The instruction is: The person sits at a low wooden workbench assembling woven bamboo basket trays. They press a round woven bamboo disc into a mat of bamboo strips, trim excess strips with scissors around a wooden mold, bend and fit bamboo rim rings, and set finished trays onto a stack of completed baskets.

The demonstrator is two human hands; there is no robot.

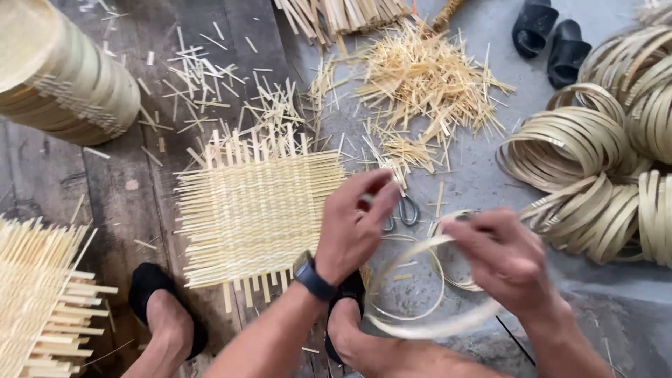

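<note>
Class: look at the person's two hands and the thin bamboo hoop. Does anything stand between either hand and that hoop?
Nothing visible does. The right hand already holds the bamboo hoop at its upper edge, and the left hand is beside it, above the scissors.

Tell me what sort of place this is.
Likely a bamboo-weaving workshop floor: a woven mat, piles of bamboo hoops, scattered offcuts. Both hands bend a thin strip.

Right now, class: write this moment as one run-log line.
left hand: over scissors | right hand: holds bamboo strip hoop | woven mat: flat on floor | hoop pile: at right
</note>
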